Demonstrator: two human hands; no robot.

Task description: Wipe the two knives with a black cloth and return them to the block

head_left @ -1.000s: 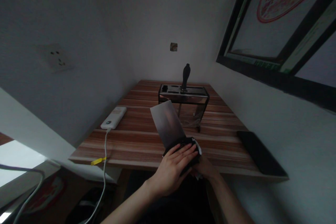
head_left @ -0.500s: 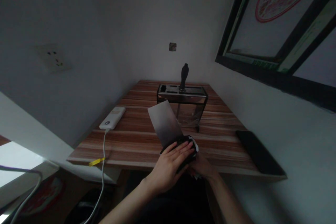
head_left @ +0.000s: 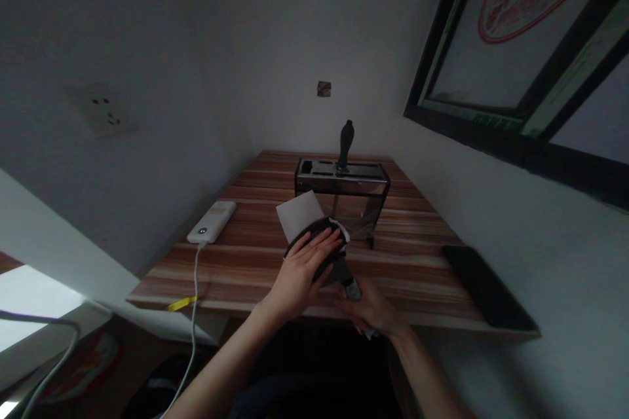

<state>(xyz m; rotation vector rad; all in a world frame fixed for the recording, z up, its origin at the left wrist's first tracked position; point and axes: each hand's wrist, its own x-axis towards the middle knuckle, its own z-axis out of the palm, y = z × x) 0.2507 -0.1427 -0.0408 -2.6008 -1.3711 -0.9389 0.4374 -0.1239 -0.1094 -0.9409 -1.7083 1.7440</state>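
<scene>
A wide-bladed cleaver (head_left: 297, 213) is tilted up and to the left over the front of the table. My right hand (head_left: 368, 306) is closed around its grey handle (head_left: 352, 289). My left hand (head_left: 307, 268) presses a black cloth (head_left: 323, 228) with a white edge against the middle of the blade, fingers laid together over it. The blade's squared end shows beyond the cloth, and a short stretch near the handle is bare. Behind the blade stands a see-through knife block (head_left: 339, 178) with a metal top, and a black knife handle (head_left: 346, 141) sticks up from it.
On the wood-grain table (head_left: 246, 281) lie a white power bank (head_left: 212, 222) at left, with a white cable (head_left: 195, 288) and yellow tag (head_left: 181, 304) over the front edge, and a black phone-like slab (head_left: 486, 285) at right. Walls close in the sides.
My left hand has slid the cloth up the blade, away from the handle and to the left. The blade part near the handle now shows. My right hand keeps its grip.
</scene>
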